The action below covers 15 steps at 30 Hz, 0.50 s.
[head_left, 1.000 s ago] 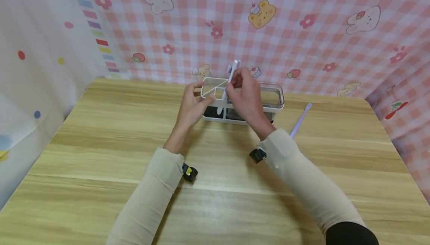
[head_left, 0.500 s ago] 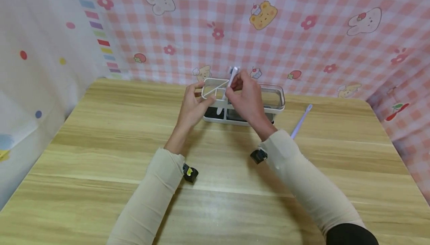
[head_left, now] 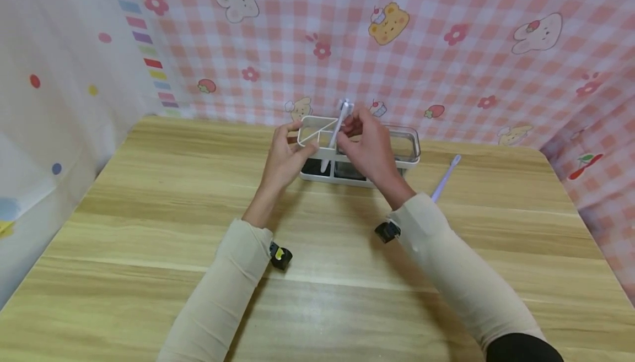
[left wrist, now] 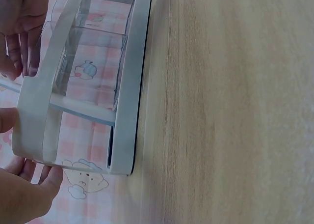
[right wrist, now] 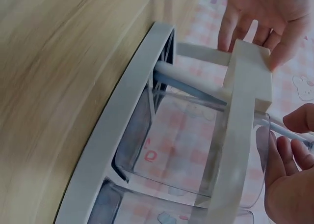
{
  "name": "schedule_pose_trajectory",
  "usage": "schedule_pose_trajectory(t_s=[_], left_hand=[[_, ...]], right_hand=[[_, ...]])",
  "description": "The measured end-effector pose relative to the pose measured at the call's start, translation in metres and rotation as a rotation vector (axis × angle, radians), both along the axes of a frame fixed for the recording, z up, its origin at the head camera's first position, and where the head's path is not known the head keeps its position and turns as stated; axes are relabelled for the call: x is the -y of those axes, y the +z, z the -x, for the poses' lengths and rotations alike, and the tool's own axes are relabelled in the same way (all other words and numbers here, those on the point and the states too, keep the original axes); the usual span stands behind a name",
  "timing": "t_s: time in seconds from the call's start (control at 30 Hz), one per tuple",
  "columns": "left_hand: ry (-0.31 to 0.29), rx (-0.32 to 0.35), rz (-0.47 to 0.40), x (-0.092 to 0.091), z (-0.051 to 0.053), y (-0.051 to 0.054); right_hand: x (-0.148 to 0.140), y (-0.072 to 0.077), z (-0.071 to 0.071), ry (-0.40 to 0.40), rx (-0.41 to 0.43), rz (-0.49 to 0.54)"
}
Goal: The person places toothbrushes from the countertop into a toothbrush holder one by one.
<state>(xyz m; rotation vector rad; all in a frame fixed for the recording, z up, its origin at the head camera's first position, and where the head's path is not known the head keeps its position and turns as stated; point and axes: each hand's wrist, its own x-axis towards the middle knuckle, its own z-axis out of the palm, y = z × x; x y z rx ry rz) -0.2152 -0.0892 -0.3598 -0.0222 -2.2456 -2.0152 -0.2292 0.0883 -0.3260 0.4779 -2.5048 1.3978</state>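
Observation:
A white toothbrush holder (head_left: 323,153) with clear cups stands at the back of the table. My left hand (head_left: 283,158) grips its left corner, thumb in front and fingers behind. A white toothbrush (head_left: 335,129) leans in the divided left section, bristles up, its handle end down near the base. My right hand (head_left: 369,144) is just right of the brush's upper part. In the right wrist view, thumb and fingers are spread on either side of the toothbrush (right wrist: 289,132), with gaps visible. The left wrist view shows the holder's base (left wrist: 130,91) on the tabletop.
A purple toothbrush (head_left: 445,179) lies on the wooden table (head_left: 317,307) to the right, partly behind the right forearm. A pink checked cloth (head_left: 297,26) hangs just behind the holder. Dark cameras (head_left: 281,256) are strapped at both wrists.
The white toothbrush has sunk lower into the holder. My right hand has let go of it and shifted slightly right, fingers parting. The left hand keeps its grip on the corner.

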Motion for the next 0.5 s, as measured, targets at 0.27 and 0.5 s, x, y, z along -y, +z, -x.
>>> schedule_pose_trajectory(t_s=[0.27, 0.5], left_hand=[[0.003, 0.003, 0.002, 0.0, 0.0, 0.0], [0.004, 0.002, -0.001, 0.0, 0.001, 0.0]], right_hand=[[-0.006, 0.0, -0.005, 0.004, -0.058, -0.068], [-0.015, -0.006, -0.007, 0.015, -0.29, -0.349]])
